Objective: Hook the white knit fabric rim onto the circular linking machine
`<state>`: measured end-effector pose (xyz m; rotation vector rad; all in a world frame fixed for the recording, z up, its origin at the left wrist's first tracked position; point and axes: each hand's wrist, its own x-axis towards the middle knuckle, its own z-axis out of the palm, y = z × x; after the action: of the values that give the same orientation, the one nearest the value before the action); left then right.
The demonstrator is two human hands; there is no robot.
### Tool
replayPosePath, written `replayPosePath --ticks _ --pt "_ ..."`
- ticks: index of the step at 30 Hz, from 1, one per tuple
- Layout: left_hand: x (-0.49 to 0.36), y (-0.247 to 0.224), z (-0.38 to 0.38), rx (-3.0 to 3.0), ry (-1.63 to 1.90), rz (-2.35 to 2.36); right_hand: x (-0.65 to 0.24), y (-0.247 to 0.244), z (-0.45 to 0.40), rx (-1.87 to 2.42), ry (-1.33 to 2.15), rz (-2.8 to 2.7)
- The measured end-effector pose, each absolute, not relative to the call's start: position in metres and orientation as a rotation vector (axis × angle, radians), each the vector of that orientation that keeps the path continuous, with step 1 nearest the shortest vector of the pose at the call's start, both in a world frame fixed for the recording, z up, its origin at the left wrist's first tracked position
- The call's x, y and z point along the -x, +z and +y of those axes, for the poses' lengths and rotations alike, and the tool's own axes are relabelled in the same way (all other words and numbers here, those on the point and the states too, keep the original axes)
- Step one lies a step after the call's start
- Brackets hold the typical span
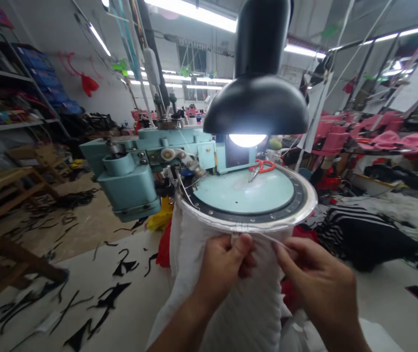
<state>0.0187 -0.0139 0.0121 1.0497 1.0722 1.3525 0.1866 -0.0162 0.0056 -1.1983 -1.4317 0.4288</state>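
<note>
White ribbed fabric [245, 313] hangs from the needled rim [245, 228] of a round teal machine plate [245, 193]. Just under the front of that rim, my left hand [225, 266] is closed, its thumb and fingers pinching the fabric's upper edge. My right hand [315, 278] is closed too, to the right and a bit lower, with thumb and forefinger together on a thin white strand or fabric edge that runs up left to the rim. Red-handled scissors [264, 166] lie at the back of the plate.
A black lamp [256, 102] hangs low over the plate. The teal machine head [128, 181] juts out left. Wooden stools [7, 188] stand far left, dark scraps [111, 296] litter the floor, and striped black fabric [370, 234] is piled right.
</note>
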Motion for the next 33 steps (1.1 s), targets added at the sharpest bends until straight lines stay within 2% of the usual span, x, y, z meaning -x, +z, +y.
replayPosePath --ticks 3,5,10,15,23,27,29,32,33 --pt "-0.007 0.011 -0.019 -1.062 1.293 1.067 -0.195 0.0 -0.02 1.145 0.995 -1.403" --pt "0.002 0.008 -0.02 -1.042 1.298 1.057 -0.186 0.004 -0.021 1.012 1.116 -1.465" --pt "0.014 -0.002 -0.012 -1.026 1.299 0.974 -0.149 0.024 -0.017 0.812 0.682 -1.712" --pt "0.017 -0.001 -0.007 -1.07 1.318 1.01 -0.147 0.028 -0.017 0.919 0.324 -1.621" --pt "0.003 0.006 -0.015 -1.089 1.346 1.032 -0.134 0.028 -0.017 1.037 0.225 -1.525" --pt "-0.004 0.007 -0.007 -1.117 1.312 1.012 -0.157 0.012 -0.019 1.187 0.182 -1.413" --pt "-0.005 0.008 -0.003 -1.066 1.284 1.053 -0.178 0.001 -0.023 1.268 0.362 -1.354" --pt "-0.005 0.011 -0.004 -1.019 1.244 1.076 -0.194 -0.003 -0.029 1.19 0.876 -1.326" --pt "-0.006 0.012 -0.005 -1.014 1.247 1.063 -0.193 -0.001 -0.029 1.144 0.908 -1.362"
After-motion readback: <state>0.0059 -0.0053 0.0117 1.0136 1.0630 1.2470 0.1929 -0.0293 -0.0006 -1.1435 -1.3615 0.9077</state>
